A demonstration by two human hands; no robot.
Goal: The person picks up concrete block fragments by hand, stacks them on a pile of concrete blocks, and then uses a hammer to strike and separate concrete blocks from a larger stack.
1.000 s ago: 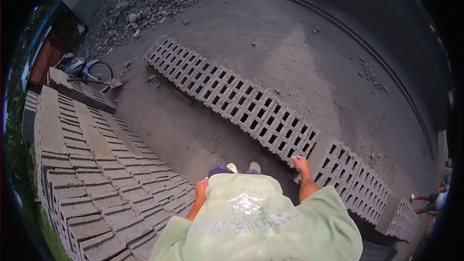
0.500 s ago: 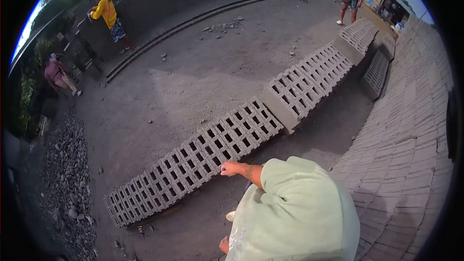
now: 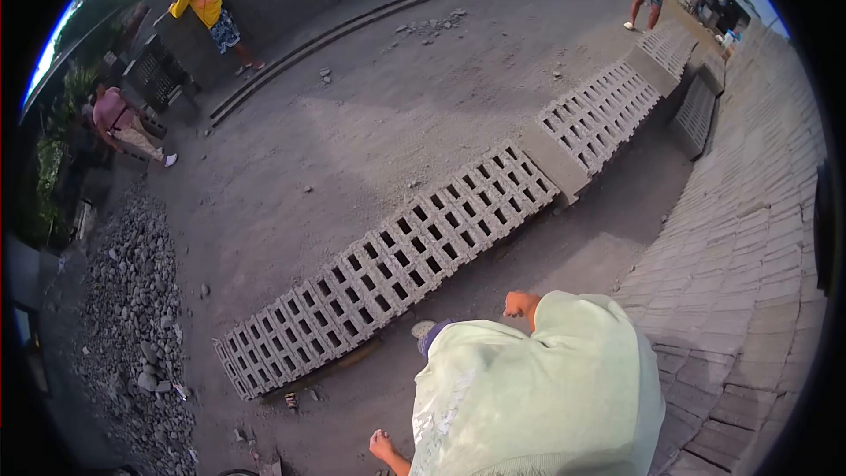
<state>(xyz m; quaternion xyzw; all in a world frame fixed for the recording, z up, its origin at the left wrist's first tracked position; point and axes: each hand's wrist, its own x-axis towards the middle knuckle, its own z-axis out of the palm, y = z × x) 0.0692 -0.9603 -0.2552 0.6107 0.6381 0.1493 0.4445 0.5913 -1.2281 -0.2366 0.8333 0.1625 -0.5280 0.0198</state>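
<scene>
Row of hollow blocks (image 3: 388, 266) is lying on the ground ahead of both hands, running from lower left to upper right of the head view. Right hand (image 3: 521, 304) is hanging beside the light green shirt (image 3: 538, 379), on the wearer's side of the row and apart from it, bare ground showing between. Left hand (image 3: 382, 445) is hanging lower in the view, also clear of the row. Fingers on both hands are appearing curled, neither visibly gripping anything; cannot tell whether either is fully closed. The blocks are standing packed side by side, rectangular cavities facing up, showing dark against grey, rough-edged webs. Openings are forming regular lines along and across the row. At its far end a smooth block face (image 3: 553, 159) is showing, and beyond it a second section (image 3: 604, 115) is continuing at a slight angle. A block stack (image 3: 740, 300) is rising to the right; a gravel pile (image 3: 137, 326) is spreading at left. Farther off, a person in a yellow top (image 3: 205, 0) is standing by a low wall.
</scene>
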